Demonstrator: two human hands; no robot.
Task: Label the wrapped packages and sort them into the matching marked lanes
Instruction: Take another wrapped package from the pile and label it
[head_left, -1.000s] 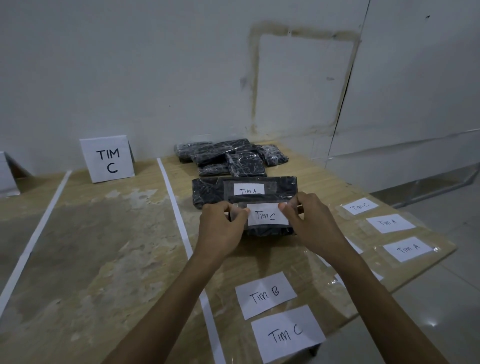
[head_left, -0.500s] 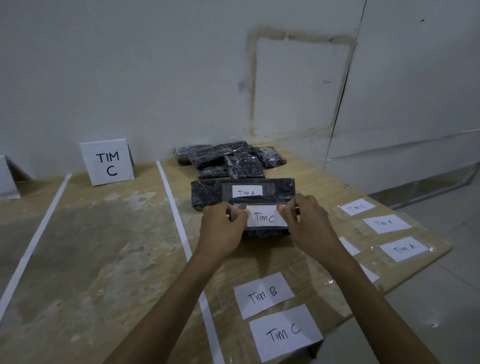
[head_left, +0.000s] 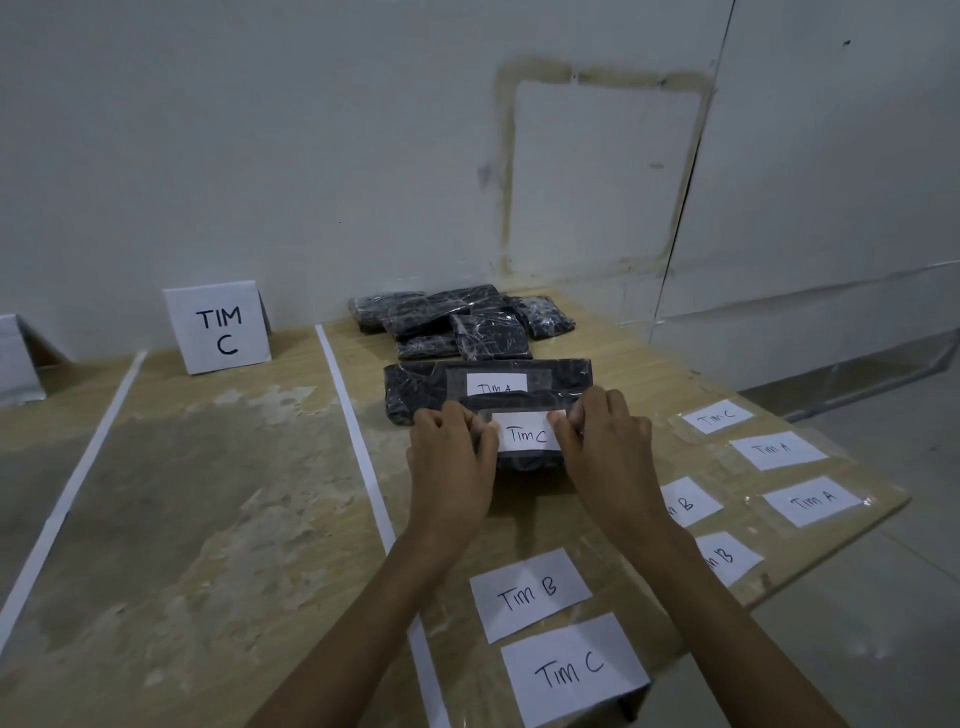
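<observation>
black wrapped package (head_left: 530, 462), long axis left-right | left hand (head_left: 452, 457), right hand (head_left: 608, 447) grip its ends | white TIM C card (head_left: 218, 327) far-left

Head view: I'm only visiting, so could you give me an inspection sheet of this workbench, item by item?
Surface: worn wooden table, split into lanes by white tape strips.
Job's things: front package bearing the Tim C label; Tim A package right behind it; unlabelled wrapped packages piled near the wall; loose labels along the near and right edges; TIM C sign standing in its lane.
Clutter: nothing seen.
Grippers: left hand and right hand pinch the ends of the Tim C label.
Cables: nothing seen.
Surroundings: stained pale wall; tiled floor at right.
</observation>
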